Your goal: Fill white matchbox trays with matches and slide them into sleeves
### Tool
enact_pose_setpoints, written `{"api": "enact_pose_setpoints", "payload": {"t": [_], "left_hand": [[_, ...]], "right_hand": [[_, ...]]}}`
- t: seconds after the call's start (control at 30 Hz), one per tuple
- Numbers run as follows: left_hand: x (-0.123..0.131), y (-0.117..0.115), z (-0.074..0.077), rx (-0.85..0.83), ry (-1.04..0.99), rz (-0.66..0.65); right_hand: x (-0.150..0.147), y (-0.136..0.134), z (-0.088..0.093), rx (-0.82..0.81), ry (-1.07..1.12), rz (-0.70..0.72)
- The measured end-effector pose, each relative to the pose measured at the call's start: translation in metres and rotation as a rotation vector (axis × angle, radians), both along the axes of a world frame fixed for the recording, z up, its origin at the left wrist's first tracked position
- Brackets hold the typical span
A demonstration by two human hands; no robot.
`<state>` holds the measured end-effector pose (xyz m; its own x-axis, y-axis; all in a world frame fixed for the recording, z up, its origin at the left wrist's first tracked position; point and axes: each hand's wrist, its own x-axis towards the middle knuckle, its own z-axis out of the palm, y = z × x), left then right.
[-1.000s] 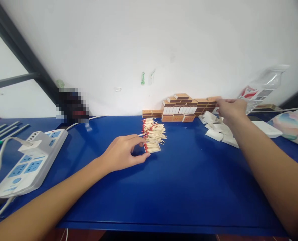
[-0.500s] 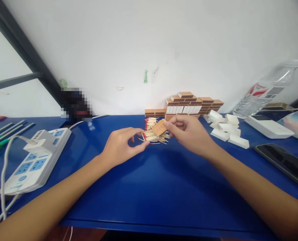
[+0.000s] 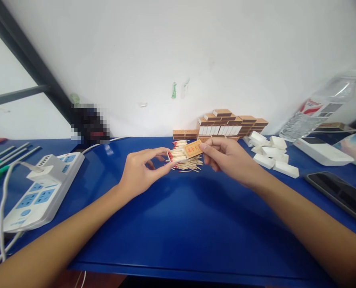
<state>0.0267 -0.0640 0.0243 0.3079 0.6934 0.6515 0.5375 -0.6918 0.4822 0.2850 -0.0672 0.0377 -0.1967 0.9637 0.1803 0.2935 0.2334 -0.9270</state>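
Observation:
Between thumb and fingers, my left hand (image 3: 145, 167) grips a small white matchbox tray (image 3: 176, 154) filled with red-headed matches. My right hand (image 3: 223, 156) pinches the tan matchbox sleeve (image 3: 193, 149), which has red lettering on top. The sleeve's left end meets the tray's right end and covers part of it; how far the tray sits inside is hard to see. Below and behind them lies a pile of loose matches (image 3: 193, 163) on the blue table (image 3: 166, 224).
Stacked matchboxes (image 3: 223, 120) stand against the wall, with several white empty trays (image 3: 265, 154) to their right. Further right are a plastic bottle (image 3: 319, 108), a white device (image 3: 323, 151) and a phone (image 3: 343, 192). A power strip (image 3: 43, 196) and green-handled tools (image 3: 10, 160) lie left.
The sleeve has turned to line up more with the tray, its lettering now clearer. Both hands have lifted the tray and sleeve slightly, and the left hand has shifted a little left.

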Motion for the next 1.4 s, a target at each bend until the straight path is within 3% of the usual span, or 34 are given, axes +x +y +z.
{"api": "enact_pose_setpoints", "payload": {"t": [0.3, 0.63, 0.87, 1.17, 1.4], "left_hand": [[-0.001, 0.0, 0.003, -0.058, -0.06, -0.039], [-0.001, -0.003, 0.005, -0.006, -0.075, -0.041], [0.0, -0.003, 0.006, -0.022, -0.101, -0.05], [-0.003, 0.001, 0.004, -0.031, -0.084, -0.054], [0.0, -0.005, -0.001, -0.05, -0.109, -0.095]], "right_hand": [[0.001, 0.001, -0.001, -0.06, 0.008, 0.072], [0.006, -0.002, 0.004, -0.09, 0.051, 0.098], [0.003, -0.003, 0.003, -0.234, 0.172, 0.153], [-0.008, -0.007, -0.004, -0.023, 0.169, 0.056], [-0.029, -0.033, -0.005, 0.019, 0.031, 0.146]]}}
